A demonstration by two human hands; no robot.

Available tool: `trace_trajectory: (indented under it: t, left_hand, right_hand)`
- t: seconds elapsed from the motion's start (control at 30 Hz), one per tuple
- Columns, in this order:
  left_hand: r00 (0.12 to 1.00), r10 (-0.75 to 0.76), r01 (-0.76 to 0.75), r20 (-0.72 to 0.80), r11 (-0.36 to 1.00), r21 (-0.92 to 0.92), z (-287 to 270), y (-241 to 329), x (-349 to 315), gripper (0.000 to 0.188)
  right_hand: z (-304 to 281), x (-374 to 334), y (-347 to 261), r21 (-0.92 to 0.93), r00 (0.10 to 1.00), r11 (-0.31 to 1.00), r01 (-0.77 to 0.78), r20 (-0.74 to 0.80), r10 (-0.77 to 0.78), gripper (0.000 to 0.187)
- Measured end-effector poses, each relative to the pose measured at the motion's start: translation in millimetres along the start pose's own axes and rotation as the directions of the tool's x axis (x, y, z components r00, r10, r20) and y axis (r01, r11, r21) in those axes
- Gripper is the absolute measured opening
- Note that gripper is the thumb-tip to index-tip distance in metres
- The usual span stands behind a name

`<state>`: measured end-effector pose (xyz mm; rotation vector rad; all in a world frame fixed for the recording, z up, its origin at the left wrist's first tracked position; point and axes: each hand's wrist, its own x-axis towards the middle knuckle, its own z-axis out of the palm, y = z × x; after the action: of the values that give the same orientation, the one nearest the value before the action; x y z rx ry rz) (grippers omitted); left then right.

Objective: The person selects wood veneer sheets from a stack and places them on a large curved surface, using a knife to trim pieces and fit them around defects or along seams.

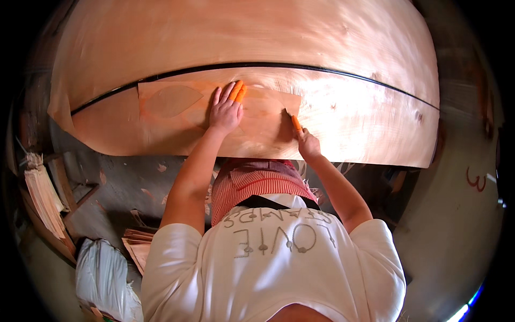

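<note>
A rectangular piece of thin wood veneer (pixel 155 127) lies on a larger veneer sheet (pixel 370 129). Near its left end a leaf-shaped outline (pixel 174 101) shows. My left hand (pixel 225 114) rests flat on the middle of the piece, fingers stretched forward, with orange covers on two fingers. In my right hand (pixel 307 142) is a small knife (pixel 288 113), its dark tip at the right end of the piece. Orange also shows along the front of this hand; whether it is a finger cover or part of the handle, I cannot tell.
A black strip (pixel 257 65) curves across the work surface beyond the piece, with more veneer (pixel 241 32) behind it. On the left below stand bundled veneer strips (pixel 45 198), a white plastic bag (pixel 104 282) and stacked veneer sheets (pixel 138 247). Scraps litter the floor.
</note>
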<state>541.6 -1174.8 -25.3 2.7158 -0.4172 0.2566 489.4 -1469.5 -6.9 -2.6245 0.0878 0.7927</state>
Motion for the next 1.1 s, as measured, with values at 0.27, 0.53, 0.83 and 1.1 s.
trace_trajectory:
  t: [0.27,0.53,0.83,1.1]
  left_hand:
    - [1.000,0.007,-0.008,0.024,0.999,0.040,-1.7,3.5,3.2,0.051]
    - [0.998,0.022,-0.027,0.053,0.996,0.088,-3.2,6.6,5.4,0.051]
    - [0.999,0.034,-0.036,0.027,0.995,0.092,-5.9,6.1,1.9,0.050]
    - [0.998,-0.035,0.033,0.045,0.998,0.049,-2.0,5.9,1.8,0.053]
  right_hand:
    - [4.5,-10.1,7.7,0.004,0.992,0.995,0.100,-0.082,-0.099,0.039]
    - [-11.0,28.0,5.5,0.478,0.898,0.874,0.086,-0.417,0.140,0.041]
    - [-36.4,20.1,-32.4,0.741,0.952,0.659,0.128,-0.279,0.129,0.020]
    - [-65.3,-35.9,-113.2,0.210,0.769,0.814,0.542,-0.516,-0.378,0.012]
